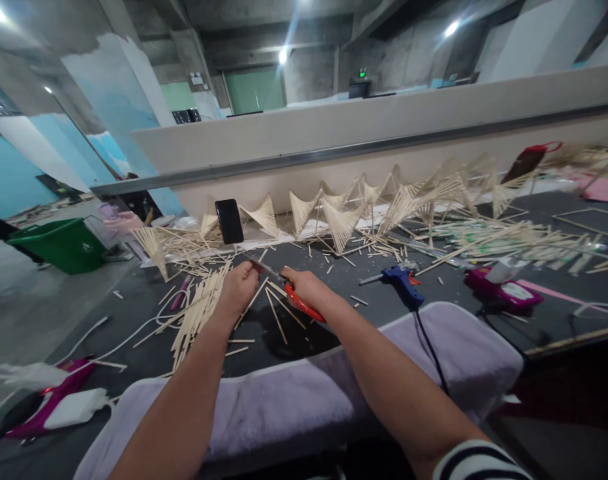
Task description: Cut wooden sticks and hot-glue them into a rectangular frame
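Observation:
My right hand (308,288) is wrapped round red-handled scissors (304,305), whose metal blades point away to the left. Close to the blade tips, my left hand (240,288) is closed; what its fingers pinch is too small to make out. Several thin wooden sticks (277,317) lie fanned out on the dark table (304,340) below my hands. Beside my left forearm is a loose pile of longer wooden sticks (197,313). A black phone (229,221) stands upright just beyond my left hand.
Fan-shaped stick models (341,223) line the back of the table. A blue glue gun (403,285) lies to the right, its cord crossing the lilac cloth (449,340) at the front edge. Magenta devices (507,290) sit farther right and front left. A green bin (59,245) stands on the floor.

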Tool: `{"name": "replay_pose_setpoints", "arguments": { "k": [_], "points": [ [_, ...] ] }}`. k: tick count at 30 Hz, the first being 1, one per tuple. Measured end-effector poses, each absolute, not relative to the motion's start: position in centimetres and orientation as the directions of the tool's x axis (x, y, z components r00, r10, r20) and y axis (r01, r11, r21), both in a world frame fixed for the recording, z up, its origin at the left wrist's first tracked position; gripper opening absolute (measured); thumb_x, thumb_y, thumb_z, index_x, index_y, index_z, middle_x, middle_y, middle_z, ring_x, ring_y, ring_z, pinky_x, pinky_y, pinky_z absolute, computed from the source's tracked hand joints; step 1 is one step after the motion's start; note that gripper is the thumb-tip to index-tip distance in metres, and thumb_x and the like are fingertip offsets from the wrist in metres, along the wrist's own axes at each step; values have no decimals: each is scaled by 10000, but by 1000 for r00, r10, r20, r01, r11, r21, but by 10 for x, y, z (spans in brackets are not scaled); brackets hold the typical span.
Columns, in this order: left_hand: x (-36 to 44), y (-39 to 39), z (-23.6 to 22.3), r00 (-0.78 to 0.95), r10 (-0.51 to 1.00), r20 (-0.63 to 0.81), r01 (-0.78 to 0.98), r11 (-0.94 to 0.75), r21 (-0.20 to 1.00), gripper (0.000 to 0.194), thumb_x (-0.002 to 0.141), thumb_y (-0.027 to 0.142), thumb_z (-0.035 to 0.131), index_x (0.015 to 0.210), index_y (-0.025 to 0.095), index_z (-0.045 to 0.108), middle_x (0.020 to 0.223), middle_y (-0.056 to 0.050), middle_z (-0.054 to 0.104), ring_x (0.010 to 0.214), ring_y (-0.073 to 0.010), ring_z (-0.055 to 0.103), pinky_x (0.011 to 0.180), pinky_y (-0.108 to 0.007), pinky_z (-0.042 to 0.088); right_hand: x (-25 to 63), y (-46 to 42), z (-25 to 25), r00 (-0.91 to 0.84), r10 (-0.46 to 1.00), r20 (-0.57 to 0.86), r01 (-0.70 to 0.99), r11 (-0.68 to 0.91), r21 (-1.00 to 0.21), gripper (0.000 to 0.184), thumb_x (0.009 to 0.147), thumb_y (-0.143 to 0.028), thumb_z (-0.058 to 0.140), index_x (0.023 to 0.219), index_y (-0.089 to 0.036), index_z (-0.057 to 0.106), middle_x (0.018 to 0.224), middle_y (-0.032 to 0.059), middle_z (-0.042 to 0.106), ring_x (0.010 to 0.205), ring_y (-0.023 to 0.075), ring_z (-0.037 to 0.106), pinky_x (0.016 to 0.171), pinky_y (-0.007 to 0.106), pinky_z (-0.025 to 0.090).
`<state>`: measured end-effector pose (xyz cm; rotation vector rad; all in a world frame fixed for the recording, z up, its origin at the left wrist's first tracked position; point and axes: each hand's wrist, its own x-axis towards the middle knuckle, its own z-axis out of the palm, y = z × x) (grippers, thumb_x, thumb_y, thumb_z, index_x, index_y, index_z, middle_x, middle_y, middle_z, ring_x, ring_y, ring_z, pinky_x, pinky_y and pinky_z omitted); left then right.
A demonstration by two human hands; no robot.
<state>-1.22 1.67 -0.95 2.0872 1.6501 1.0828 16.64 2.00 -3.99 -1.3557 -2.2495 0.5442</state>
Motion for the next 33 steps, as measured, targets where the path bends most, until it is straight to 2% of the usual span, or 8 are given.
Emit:
{"name": "replay_pose_setpoints", "arguments": {
  "k": [6, 9, 16, 22, 25, 27, 29, 33],
  "points": [
    [-22, 23, -12, 116, 949, 292, 680, -290, 673, 233, 753, 244, 387, 725, 160, 602, 516, 24, 526, 501, -112, 482, 513, -211, 352, 163, 18, -39, -405, 901, 157, 733, 422, -534, 352, 722, -246, 478, 1067, -256, 546, 804, 35, 637, 701, 159, 565, 569, 197, 343],
    [-22, 23, -13, 99, 943, 318, 723, -288, 628, 231, 748, 228, 385, 748, 166, 607, 528, 19, 537, 525, -120, 499, 525, -212, 358, 165, 15, -35, -422, 892, 161, 715, 437, -546, 338, 733, -262, 474, 1063, -248, 546, 803, 38, 637, 692, 158, 562, 567, 198, 341],
    [-14, 20, -15, 118, 863, 490, 901, -300, 313, 243, 804, 204, 370, 820, 180, 612, 750, -41, 643, 718, -149, 575, 637, -226, 363, 167, 14, -37, -411, 898, 159, 692, 421, -586, 361, 719, -228, 474, 1074, -250, 540, 797, 24, 635, 680, 146, 552, 578, 195, 347],
    [-4, 12, -17, 106, 844, 526, 984, -164, 64, 231, 834, 206, 364, 866, 181, 592, 740, -66, 643, 680, -169, 579, 579, -249, 312, 163, 20, -43, -400, 904, 150, 686, 404, -605, 414, 670, -213, 503, 1080, -243, 550, 822, 24, 641, 708, 154, 562, 597, 202, 368],
    [1, 9, -17, 80, 846, 526, 995, -100, 10, 234, 845, 222, 356, 850, 175, 585, 722, -76, 631, 651, -167, 571, 556, -252, 294, 160, 22, -46, -376, 916, 137, 712, 381, -590, 465, 644, -214, 530, 1107, -251, 543, 851, 22, 648, 748, 166, 573, 611, 207, 374],
    [2, 10, -18, 76, 846, 527, 993, -113, 38, 241, 848, 223, 348, 844, 169, 583, 722, -79, 625, 659, -165, 569, 561, -250, 302, 159, 22, -48, -371, 917, 147, 724, 385, -573, 473, 635, -217, 544, 1107, -252, 542, 864, 25, 650, 762, 172, 577, 615, 209, 374],
    [-2, 14, -18, 76, 855, 514, 974, -173, 143, 236, 837, 217, 351, 819, 167, 581, 714, -73, 619, 661, -157, 564, 571, -245, 322, 159, 21, -47, -374, 916, 145, 735, 388, -556, 449, 641, -224, 549, 1089, -252, 548, 859, 28, 651, 751, 171, 578, 615, 210, 371],
    [-18, 23, -16, 83, 957, 279, 718, -252, 649, 201, 787, 251, 382, 758, 163, 561, 622, -19, 577, 503, -107, 494, 496, -221, 341, 161, 17, -38, -386, 916, 105, 762, 381, -524, 384, 700, -220, 510, 1080, -263, 544, 831, 32, 653, 727, 162, 576, 589, 202, 350]
  ]
}}
